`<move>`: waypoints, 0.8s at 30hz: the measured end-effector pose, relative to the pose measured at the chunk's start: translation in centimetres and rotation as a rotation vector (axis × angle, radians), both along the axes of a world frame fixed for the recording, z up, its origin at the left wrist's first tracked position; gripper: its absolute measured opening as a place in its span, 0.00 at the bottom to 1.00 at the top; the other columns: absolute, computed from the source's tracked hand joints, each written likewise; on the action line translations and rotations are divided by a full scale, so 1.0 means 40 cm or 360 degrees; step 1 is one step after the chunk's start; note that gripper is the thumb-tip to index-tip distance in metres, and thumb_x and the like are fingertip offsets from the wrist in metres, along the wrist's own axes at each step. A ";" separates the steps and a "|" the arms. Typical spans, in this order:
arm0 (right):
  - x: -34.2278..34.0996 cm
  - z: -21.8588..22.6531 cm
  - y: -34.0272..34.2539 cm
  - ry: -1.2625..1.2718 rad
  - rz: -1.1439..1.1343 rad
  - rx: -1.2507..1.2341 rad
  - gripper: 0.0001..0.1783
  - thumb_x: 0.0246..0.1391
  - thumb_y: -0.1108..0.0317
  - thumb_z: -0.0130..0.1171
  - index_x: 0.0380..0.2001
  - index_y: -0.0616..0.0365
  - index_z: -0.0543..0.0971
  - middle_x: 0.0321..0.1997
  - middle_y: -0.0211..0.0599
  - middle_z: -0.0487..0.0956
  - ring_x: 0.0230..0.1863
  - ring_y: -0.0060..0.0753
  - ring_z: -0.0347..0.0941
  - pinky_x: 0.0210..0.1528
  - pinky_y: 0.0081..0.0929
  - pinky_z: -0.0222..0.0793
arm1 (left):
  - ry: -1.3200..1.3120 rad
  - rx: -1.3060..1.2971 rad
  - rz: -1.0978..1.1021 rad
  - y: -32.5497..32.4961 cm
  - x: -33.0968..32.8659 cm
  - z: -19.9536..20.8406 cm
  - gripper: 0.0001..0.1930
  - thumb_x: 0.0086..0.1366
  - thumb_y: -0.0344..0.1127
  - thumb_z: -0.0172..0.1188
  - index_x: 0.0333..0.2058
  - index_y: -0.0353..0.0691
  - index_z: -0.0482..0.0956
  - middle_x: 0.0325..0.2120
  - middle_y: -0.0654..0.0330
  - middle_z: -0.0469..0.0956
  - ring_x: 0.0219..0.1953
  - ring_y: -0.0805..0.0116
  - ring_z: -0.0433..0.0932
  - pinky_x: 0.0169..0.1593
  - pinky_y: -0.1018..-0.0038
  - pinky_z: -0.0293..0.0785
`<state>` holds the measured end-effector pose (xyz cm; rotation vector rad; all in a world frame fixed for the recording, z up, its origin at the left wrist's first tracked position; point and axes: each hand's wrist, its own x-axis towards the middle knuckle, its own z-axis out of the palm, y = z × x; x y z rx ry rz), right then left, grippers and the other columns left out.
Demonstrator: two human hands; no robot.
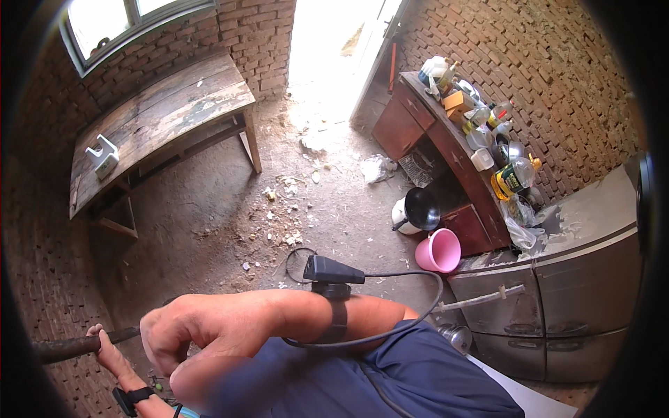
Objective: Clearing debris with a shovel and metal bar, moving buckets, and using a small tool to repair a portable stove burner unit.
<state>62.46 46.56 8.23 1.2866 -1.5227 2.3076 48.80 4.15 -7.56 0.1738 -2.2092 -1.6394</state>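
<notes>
A dark, rough pole (63, 350) lies across the lower left, and its far left end runs out into the dark rim. My left hand (111, 354) is closed around it. Closer to the camera, my right hand (198, 331) curls its fingers down where the pole passes behind it, so their grip is partly hidden. Blur covers the area just below that hand. Strapped on my right forearm is a black device (334, 270) with a cable; another black device (129, 400) is on my left wrist. What the pole belongs to cannot be seen.
A worn wooden table (167, 115) carries a white plastic stool-like thing (103, 157). Litter (279, 202) is strewn on the floor toward the bright doorway. On the right stand a red cabinet (446, 139) crowded with bottles, a pink bucket (439, 251), a black pan (422, 209) and a grey refrigerator (578, 285).
</notes>
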 end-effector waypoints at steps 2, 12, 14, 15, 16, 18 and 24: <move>0.015 0.004 0.014 -0.0262 0.0079 -0.0001 0.15 0.45 0.64 0.67 0.30 0.63 0.76 0.28 0.34 0.74 0.30 0.27 0.73 0.31 0.26 0.69 | -0.0018 -0.0051 -0.0014 0.024 0.003 0.004 0.09 0.60 0.24 0.54 0.40 0.38 0.74 0.37 0.65 0.73 0.44 0.72 0.71 0.56 0.75 0.62; 0.007 0.000 0.060 -0.0730 -0.0087 0.0197 0.38 0.43 0.65 0.70 0.56 0.59 0.63 0.52 0.45 0.69 0.47 0.35 0.73 0.46 0.33 0.73 | 0.0017 -0.0181 -0.0022 0.201 0.072 0.023 0.05 0.58 0.26 0.57 0.33 0.40 0.79 0.32 0.70 0.75 0.38 0.76 0.72 0.46 0.77 0.68; -0.008 0.015 0.070 -0.0893 -0.0117 0.0273 0.48 0.40 0.67 0.72 0.62 0.54 0.56 0.58 0.43 0.66 0.53 0.40 0.70 0.54 0.36 0.67 | 0.0142 -0.0309 -0.0214 0.271 0.082 0.041 0.05 0.58 0.25 0.57 0.32 0.41 0.80 0.28 0.72 0.74 0.33 0.79 0.72 0.38 0.78 0.69; -0.011 0.014 0.067 -0.0879 -0.0149 0.0175 0.47 0.41 0.65 0.72 0.62 0.53 0.56 0.58 0.43 0.66 0.55 0.40 0.69 0.54 0.37 0.67 | 0.0110 -0.0126 -0.0193 0.297 0.089 0.020 0.04 0.58 0.26 0.57 0.30 0.41 0.79 0.26 0.73 0.73 0.29 0.80 0.71 0.32 0.79 0.68; -0.014 0.018 0.068 -0.0905 -0.0186 0.0121 0.51 0.38 0.62 0.73 0.64 0.51 0.54 0.60 0.45 0.64 0.58 0.43 0.67 0.57 0.40 0.64 | -0.0057 -0.0031 -0.0255 0.344 0.112 0.046 0.03 0.56 0.26 0.57 0.28 0.41 0.79 0.22 0.73 0.71 0.25 0.82 0.69 0.30 0.80 0.67; -0.030 0.025 0.034 -0.0735 -0.0350 0.0160 0.56 0.37 0.52 0.71 0.66 0.52 0.51 0.62 0.46 0.63 0.62 0.49 0.63 0.59 0.43 0.62 | -0.0033 -0.0415 -0.0167 0.340 0.127 -0.021 0.07 0.48 0.26 0.59 0.29 0.39 0.75 0.25 0.60 0.75 0.29 0.67 0.74 0.33 0.70 0.70; -0.088 0.029 -0.091 -0.0564 -0.0476 0.0248 0.52 0.41 0.44 0.69 0.64 0.53 0.56 0.63 0.50 0.63 0.66 0.53 0.57 0.64 0.45 0.57 | 0.0254 -0.0627 -0.0483 0.432 0.167 -0.002 0.09 0.45 0.25 0.61 0.27 0.41 0.72 0.26 0.55 0.74 0.32 0.53 0.75 0.36 0.64 0.70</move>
